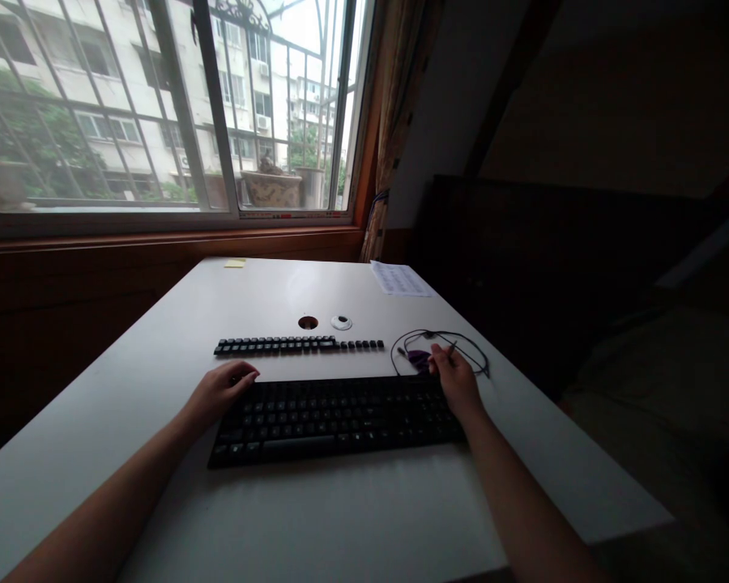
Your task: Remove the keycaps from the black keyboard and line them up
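A black keyboard [334, 417] lies flat on the white desk in front of me. My left hand [223, 387] rests at its upper left corner, fingers curled round the edge there. Over the keyboard's upper right end, my right hand [455, 379] is closed in a pinch on a thin dark tool [452, 348]; its exact kind is too small to make out. Behind the keyboard, loose black keycaps [273, 346] stand in neat rows, with smaller ones trailing off to the right. Purple cloth [418, 359] lies just left of my right hand, inside a looped black cable [481, 356].
The white desk [316, 518] has a round cable hole [308, 322], with its white ring cover [341, 322] beside it. Printed paper [401, 278] lies at the far right edge, yellow sticky notes [235, 263] at the far left. Beyond stands a barred window [231, 105] and a curtain [389, 121].
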`<move>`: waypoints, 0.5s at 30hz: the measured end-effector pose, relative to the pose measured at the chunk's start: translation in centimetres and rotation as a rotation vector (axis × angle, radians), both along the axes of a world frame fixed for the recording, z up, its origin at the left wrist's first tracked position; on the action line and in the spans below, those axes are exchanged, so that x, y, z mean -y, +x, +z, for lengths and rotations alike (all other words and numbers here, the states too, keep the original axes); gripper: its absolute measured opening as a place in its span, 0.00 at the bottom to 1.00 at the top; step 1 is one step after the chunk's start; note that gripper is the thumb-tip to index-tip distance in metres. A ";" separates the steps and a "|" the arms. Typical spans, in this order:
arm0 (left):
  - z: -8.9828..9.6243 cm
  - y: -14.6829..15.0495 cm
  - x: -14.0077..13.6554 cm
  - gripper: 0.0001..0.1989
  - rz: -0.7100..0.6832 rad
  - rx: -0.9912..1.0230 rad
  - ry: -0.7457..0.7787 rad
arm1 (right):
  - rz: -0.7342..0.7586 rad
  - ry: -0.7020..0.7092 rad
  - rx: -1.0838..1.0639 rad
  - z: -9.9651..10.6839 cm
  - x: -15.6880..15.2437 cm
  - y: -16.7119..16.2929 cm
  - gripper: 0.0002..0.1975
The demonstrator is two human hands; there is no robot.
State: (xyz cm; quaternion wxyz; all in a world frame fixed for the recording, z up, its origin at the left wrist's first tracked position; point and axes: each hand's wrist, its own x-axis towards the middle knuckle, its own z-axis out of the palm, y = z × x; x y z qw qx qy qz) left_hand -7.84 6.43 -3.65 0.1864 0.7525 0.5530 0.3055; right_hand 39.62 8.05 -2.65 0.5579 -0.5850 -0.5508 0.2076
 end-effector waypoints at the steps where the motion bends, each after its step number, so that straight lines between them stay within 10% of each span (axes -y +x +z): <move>1: 0.0 0.0 0.0 0.16 -0.001 -0.001 -0.001 | -0.006 0.000 -0.023 -0.2 -0.2 0.2 0.23; 15: 0.4 -0.7 -0.2 0.16 -0.058 -0.026 -0.083 | -0.110 0.055 0.056 0.0 -0.1 1.3 0.26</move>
